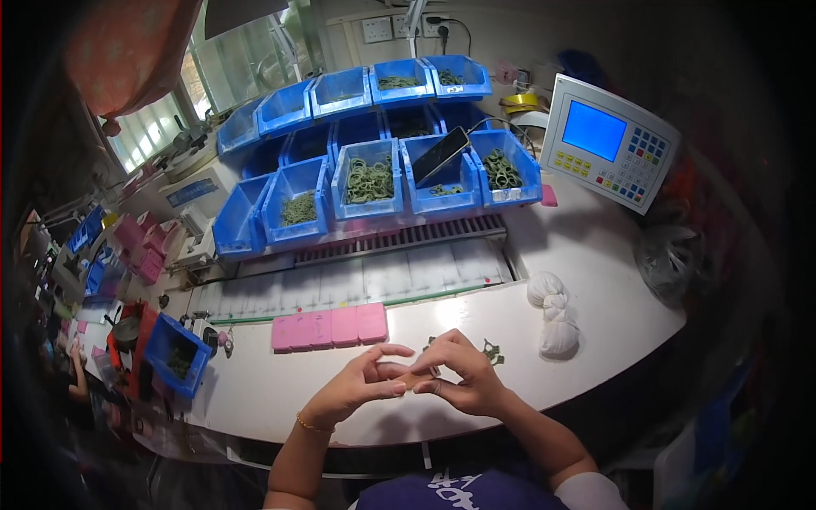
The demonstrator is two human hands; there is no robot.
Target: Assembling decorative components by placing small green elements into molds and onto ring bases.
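My left hand (pixel 365 381) is over the near part of the white table. Its fingers are apart and curved to the right, with a gap between thumb and index finger. My right hand (pixel 466 374) meets it from the right, thumb and fingers closed around the tips of some left fingers. A small pale bit shows within that pinch, too little of it to name. Just beyond the right hand lie small dark green pieces (pixel 492 350) on the table, partly hidden by the fingers.
Pink blocks (pixel 330 328) stand in a row beyond my left hand. To the right lies a white yarn skein (pixel 554 316). Tiered blue bins (pixel 296 208) with green parts rise behind, a phone (pixel 441 156) leaning in one. A control panel (pixel 610 140) stands at right, another blue bin (pixel 177 355) at left.
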